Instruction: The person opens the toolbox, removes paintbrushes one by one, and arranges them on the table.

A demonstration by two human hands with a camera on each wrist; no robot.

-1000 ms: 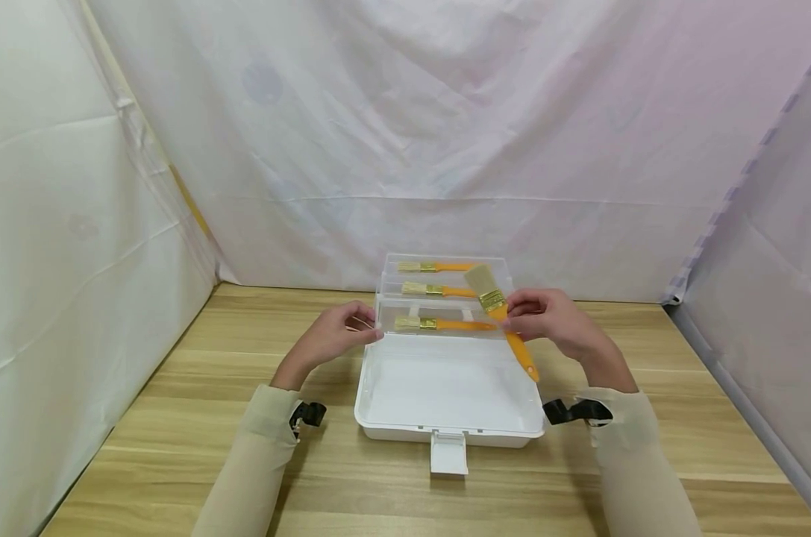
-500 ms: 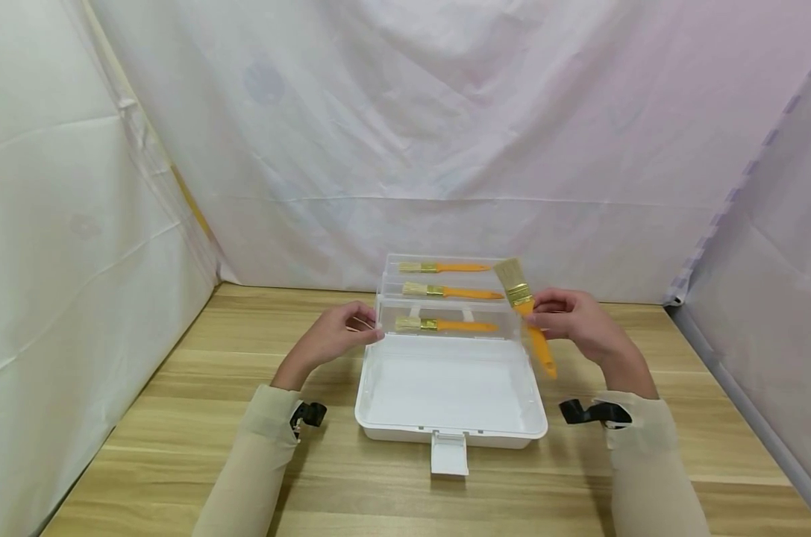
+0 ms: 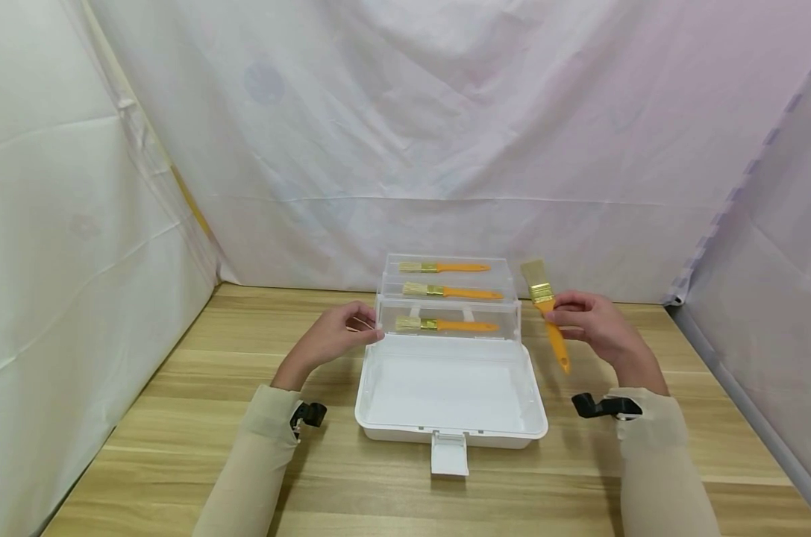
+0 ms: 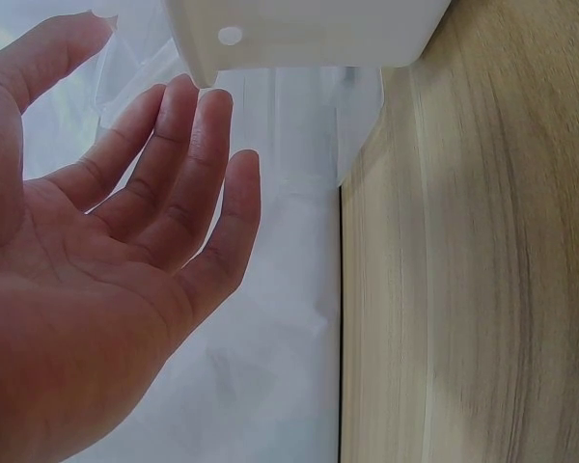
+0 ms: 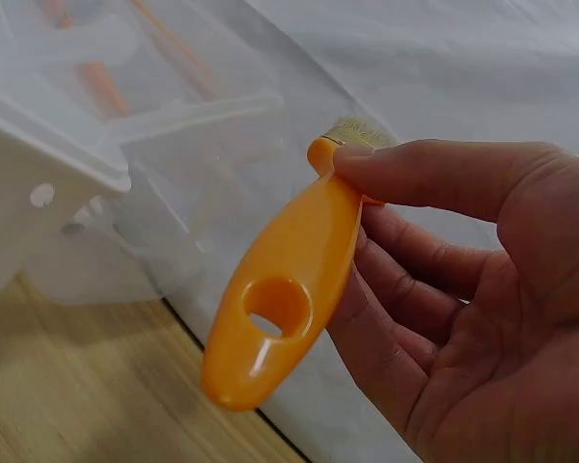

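Right hand (image 3: 596, 324): pinches a paintbrush (image 3: 545, 309) at the top of its orange handle, thumb on one face, fingers curled behind; held in the air to the right of the box, clear of it.
Paintbrush: tilted, pale bristles up and away, handle end with a hanging hole pointing down toward the person; brass-coloured ferrule just above the fingertips.
Left hand (image 3: 331, 335): fingers relaxed and slightly spread, fingertips at the left edge of the clear tiers (image 3: 445, 298); whether they actually touch the plastic, cannot tell.
Box (image 3: 449, 429): white plastic, open, latch tab hanging at the near edge; bottom tray bare white.
Clear tiers: three stepped transparent trays at the far side of the box, each with one small orange-handled brush (image 3: 445, 325) lying crosswise, bristles to the left.
Table (image 3: 177, 418): light wood grain; box sits mid-table.
Surround: wrinkled white cloth (image 3: 405, 134) on three sides.
Sleeves: pale beige, black wrist straps at both cuffs.
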